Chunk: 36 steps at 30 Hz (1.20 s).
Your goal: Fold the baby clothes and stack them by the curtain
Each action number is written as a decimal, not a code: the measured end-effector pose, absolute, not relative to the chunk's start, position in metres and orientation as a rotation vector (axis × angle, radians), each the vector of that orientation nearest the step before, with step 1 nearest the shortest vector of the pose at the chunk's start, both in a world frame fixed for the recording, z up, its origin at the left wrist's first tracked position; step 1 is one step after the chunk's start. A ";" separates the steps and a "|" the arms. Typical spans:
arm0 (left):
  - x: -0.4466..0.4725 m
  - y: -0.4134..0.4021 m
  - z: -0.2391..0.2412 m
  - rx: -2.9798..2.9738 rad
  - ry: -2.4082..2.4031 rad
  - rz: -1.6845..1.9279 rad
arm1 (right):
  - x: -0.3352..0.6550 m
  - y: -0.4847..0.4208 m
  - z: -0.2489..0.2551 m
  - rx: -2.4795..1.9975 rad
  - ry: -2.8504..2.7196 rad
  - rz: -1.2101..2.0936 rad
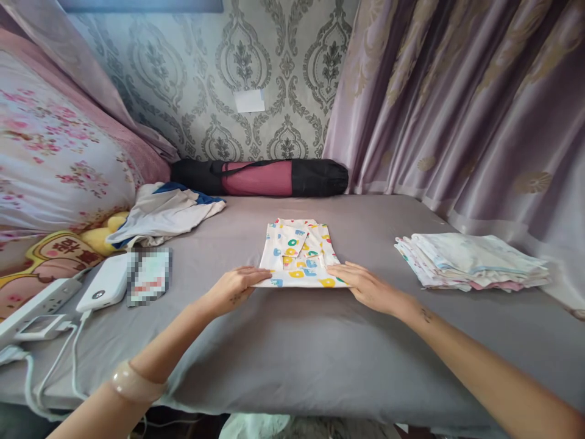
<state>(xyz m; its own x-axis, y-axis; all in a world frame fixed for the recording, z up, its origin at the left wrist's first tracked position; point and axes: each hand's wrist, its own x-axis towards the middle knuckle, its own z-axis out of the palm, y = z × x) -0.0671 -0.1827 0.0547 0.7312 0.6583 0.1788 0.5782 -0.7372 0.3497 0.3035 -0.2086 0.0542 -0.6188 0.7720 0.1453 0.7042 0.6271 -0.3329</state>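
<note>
A small white long-sleeved shirt (297,253) with yellow, blue and green prints lies partly folded on the grey bed sheet (301,353). Its sleeves are laid inward over the body. My left hand (235,288) grips the near left corner, its fingers over the fabric. At the near right corner my right hand (365,288) holds the cloth the same way. Both thumbs are mostly hidden. The near edge between my hands looks straight and slightly raised. To the right sits a stack of folded clothes (475,262).
At left are a crumpled white and blue garment (169,213), a yellow plush toy (98,235), a white power bank (105,281), a blurred packet (150,277) and a power strip (41,308) with cables. A black and maroon rolled bag (258,177) lies along the wall.
</note>
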 end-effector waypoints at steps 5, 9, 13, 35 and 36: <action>-0.068 -0.200 0.063 2.209 1.117 0.572 | 0.302 -0.228 0.079 -1.244 -2.483 0.614; -0.050 -0.177 0.062 1.801 1.200 0.982 | 0.294 -0.201 0.087 -1.440 -2.133 0.741; -0.025 -0.136 0.059 1.506 1.148 1.260 | 0.285 -0.154 0.074 -1.462 -1.777 0.684; 0.025 -0.046 0.019 1.765 2.063 0.683 | 0.238 -0.069 0.028 -2.280 -1.648 0.244; 0.025 -0.048 0.018 1.837 2.044 0.667 | 0.238 -0.069 0.029 -2.281 -1.646 0.247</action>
<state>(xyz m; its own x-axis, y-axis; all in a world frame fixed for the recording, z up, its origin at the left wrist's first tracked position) 0.0255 -0.0480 0.0182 -0.1276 0.9889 0.0758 0.8435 0.0680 0.5329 0.2378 -0.0687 0.0288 0.3224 0.9455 0.0446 0.8908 -0.2872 -0.3522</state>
